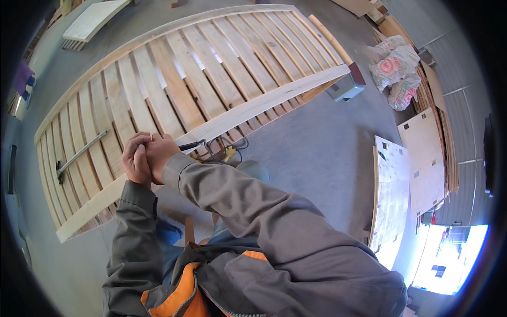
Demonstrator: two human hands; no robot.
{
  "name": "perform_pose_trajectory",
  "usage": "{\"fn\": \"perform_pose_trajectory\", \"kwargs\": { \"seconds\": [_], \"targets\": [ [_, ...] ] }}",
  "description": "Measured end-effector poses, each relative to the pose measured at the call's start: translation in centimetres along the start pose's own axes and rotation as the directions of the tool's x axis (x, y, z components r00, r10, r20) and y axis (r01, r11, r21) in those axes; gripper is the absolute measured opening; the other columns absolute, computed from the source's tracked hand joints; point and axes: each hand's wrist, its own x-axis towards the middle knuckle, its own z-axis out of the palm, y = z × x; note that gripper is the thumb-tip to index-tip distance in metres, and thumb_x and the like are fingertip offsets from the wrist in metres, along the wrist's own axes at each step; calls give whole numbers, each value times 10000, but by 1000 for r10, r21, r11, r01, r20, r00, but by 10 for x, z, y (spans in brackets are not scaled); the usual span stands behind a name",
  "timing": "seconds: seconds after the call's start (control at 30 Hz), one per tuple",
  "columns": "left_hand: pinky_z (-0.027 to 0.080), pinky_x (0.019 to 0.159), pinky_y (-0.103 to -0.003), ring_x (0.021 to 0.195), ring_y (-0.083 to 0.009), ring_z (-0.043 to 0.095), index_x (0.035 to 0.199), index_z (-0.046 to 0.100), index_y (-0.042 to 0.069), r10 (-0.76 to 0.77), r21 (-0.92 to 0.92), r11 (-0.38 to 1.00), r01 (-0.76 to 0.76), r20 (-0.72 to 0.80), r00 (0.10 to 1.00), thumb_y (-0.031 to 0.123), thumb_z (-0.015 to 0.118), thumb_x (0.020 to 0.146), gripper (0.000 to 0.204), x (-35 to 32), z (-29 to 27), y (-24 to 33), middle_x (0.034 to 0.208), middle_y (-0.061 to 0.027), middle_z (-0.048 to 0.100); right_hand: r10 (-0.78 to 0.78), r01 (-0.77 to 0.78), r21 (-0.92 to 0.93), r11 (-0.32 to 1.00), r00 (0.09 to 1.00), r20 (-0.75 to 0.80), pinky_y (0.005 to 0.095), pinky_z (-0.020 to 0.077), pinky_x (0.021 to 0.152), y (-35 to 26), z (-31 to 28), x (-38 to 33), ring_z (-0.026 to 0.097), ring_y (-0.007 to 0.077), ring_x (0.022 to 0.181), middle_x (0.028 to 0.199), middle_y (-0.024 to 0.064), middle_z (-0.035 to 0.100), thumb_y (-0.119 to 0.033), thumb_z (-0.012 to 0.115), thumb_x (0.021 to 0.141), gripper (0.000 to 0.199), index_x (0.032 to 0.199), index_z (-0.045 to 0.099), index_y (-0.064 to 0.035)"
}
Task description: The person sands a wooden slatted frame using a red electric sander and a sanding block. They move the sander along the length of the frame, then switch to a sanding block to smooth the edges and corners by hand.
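My left hand (136,161) and my right hand (160,155) are clasped together above the near rail of a slatted wooden frame (222,127). Both have their fingers folded, and whatever may lie between the palms is hidden. Just past my right wrist, a black handle-like piece (191,145) shows beside dark looped cords. A yellow piece (229,154) sits among those cords, close to my knee. To the left of my hands, a hammer (82,152) with a dark head and a long pale handle lies across the slats.
A blue-grey box-like object (347,89) stands by the frame's right end. White printed sacks (395,68) lie against stacked boards at the far right. Large pale panels (390,185) lean on the right, and another slatted piece (95,21) is at the back left.
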Motion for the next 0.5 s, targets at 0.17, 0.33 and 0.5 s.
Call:
{"fn": "perform_pose_trajectory", "kwargs": {
  "seconds": [0.17, 0.33, 0.5],
  "targets": [
    [500, 1008, -389, 1090, -301, 665, 993, 715, -38, 80, -38, 996, -78, 61, 995, 74, 521, 918, 236, 25, 67, 0, 1129, -197, 720, 18, -24, -301, 953, 1000, -24, 475, 525, 913, 58, -21, -16, 618, 342, 1171, 1165, 116, 711, -308, 720, 813, 356, 1107, 717, -108],
    [522, 965, -394, 1042, -315, 684, 973, 724, -10, 88, -34, 996, -86, 46, 995, 70, 542, 901, 211, 41, 139, 7, 1067, -179, 736, 52, -78, -342, 936, 995, -86, 462, 536, 946, 110, -58, -37, 645, 352, 1142, 1151, 140, 723, -325, 736, 789, 357, 1066, 725, -99],
    [535, 928, -418, 1011, -350, 688, 954, 746, 17, 108, -26, 994, -107, 38, 993, 129, 591, 872, 208, 50, 148, 6, 1031, -183, 742, 128, -118, -345, 931, 992, 5, 467, 578, 894, 128, -60, -27, 707, 349, 1068, 1076, 188, 746, -252, 710, 802, 252, 991, 747, -89]
  ]
}}
